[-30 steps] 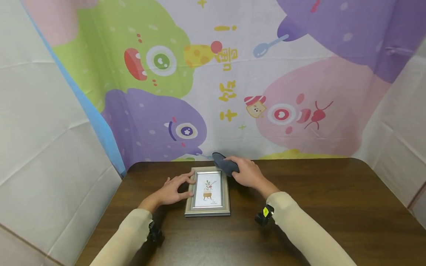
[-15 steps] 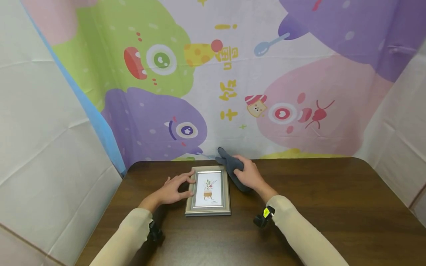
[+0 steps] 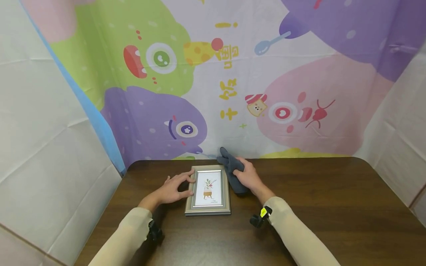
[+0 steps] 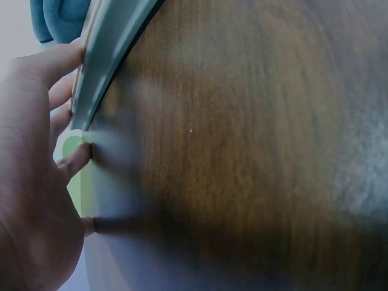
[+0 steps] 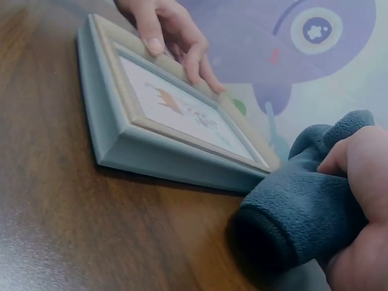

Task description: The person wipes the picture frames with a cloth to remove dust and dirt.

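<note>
A silver and beige picture frame [image 3: 208,212] lies face up on the table, its print [image 3: 208,194] showing a potted plant. My left hand [image 3: 172,190] touches the frame's left side with thumb and fingertips on its border; the right wrist view shows these fingers [image 5: 197,60] spread along the edge. Along the frame's upper right side, my right hand [image 3: 247,175] grips a bunched dark grey-blue cloth [image 3: 235,181]. In the right wrist view the cloth [image 5: 297,203] overlaps the near corner of the frame, part of it hidden in the palm.
The dark brown wooden table [image 3: 316,207] reaches back to a hanging cartoon-print cloth backdrop [image 3: 229,129]. White sheeting [image 3: 50,129] hangs on the left, more on the right. Small black cameras sit on both wrists.
My right hand has drawn the cloth off the frame's top right corner, rightward and toward me along its right side. The left hand and the frame have stayed in place.
</note>
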`<state>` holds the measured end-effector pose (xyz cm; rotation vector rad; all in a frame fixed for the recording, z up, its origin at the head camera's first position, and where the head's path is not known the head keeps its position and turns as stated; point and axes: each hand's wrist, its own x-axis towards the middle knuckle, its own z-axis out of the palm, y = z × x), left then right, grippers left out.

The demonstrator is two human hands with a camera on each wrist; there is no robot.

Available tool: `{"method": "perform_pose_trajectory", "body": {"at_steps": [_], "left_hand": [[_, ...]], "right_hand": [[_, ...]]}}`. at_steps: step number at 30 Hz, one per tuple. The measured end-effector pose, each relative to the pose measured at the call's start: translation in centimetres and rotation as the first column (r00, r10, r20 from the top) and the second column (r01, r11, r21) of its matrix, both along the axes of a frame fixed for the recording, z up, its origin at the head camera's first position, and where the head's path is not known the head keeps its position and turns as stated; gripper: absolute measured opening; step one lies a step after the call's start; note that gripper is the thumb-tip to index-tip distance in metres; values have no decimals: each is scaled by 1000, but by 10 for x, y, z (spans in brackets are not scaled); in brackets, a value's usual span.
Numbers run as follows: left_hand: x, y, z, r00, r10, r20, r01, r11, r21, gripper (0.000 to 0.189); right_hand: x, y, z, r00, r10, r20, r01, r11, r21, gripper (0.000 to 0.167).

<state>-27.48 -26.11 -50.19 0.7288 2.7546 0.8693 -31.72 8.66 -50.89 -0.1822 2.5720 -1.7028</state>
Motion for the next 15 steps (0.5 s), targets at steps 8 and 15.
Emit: {"method": "perform_pose_trajectory", "body": {"at_steps": [8, 15], "left_hand": [[1, 1, 3, 999, 27, 22, -26, 998, -52, 48], [1, 1, 3, 999, 23, 24, -22, 999, -41, 49]], "right_hand": [[14, -4, 19, 998, -7, 68, 5, 999, 34, 64], [11, 0, 12, 999, 6, 38, -8, 999, 46, 65]]}}
